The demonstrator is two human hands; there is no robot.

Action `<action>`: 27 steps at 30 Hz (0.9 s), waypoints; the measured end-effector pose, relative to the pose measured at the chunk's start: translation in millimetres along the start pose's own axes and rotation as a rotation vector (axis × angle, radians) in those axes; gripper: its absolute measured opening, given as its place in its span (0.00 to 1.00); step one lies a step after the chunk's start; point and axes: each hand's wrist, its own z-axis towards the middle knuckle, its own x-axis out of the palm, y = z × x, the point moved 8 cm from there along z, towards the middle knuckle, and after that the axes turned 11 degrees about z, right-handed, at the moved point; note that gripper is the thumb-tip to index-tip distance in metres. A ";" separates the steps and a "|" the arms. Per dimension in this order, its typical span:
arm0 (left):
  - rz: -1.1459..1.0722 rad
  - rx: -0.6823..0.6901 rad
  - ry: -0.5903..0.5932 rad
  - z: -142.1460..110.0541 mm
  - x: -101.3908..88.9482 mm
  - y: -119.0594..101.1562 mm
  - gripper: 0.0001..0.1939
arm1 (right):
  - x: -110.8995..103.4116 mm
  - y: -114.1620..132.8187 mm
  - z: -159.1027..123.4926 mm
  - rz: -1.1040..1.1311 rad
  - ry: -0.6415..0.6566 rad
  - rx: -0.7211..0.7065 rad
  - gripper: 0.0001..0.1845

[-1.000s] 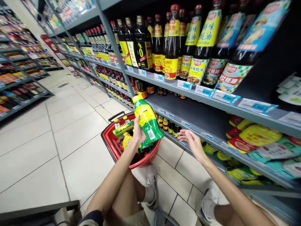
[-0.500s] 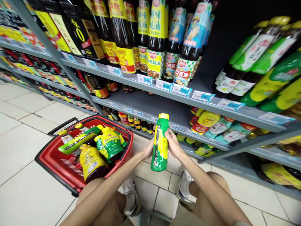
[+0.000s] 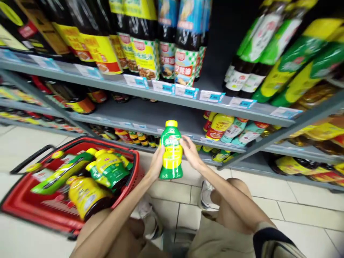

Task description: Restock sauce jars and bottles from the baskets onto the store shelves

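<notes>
Pouch (image 3: 171, 152) turned label-forward, both hands (image 3: 157, 163) gripping.

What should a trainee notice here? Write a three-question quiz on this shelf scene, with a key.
1. True or false: both the left hand and the right hand touch the green bottle.
2. Which way does the green bottle stand? A) upright, yellow cap on top B) upside down C) lying flat on the floor
3. Fill in: the red basket on the floor holds several ____ with yellow caps.

Key: 1 true; 2 A; 3 bottles.
</notes>
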 end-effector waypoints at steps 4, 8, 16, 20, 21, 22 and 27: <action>-0.074 0.053 -0.033 7.6 2.1 -2.4 0.38 | -0.3 -5.4 2.7 0.038 0.079 -0.027 0.41; -0.042 0.086 -0.037 9.7 0.1 0.1 0.39 | -2.7 -14.6 3.5 0.062 0.095 -0.051 0.41; -0.100 0.014 0.044 7.0 7.0 9.4 0.36 | -9.2 -14.0 -2.6 0.013 0.070 -0.044 0.43; -0.113 0.013 0.023 6.5 8.6 11.5 0.34 | -14.1 -14.6 -3.6 -0.010 0.056 -0.040 0.43; -0.124 0.012 0.021 6.2 9.0 12.1 0.34 | -14.6 -15.1 -4.1 -0.013 0.055 -0.042 0.43; -0.137 0.005 0.026 5.7 9.8 13.2 0.34 | -15.0 -15.8 -5.1 -0.016 0.051 -0.044 0.43; -0.255 -0.122 0.138 -3.5 20.4 28.2 0.34 | -14.6 -20.1 -17.2 -0.126 0.023 -0.077 0.45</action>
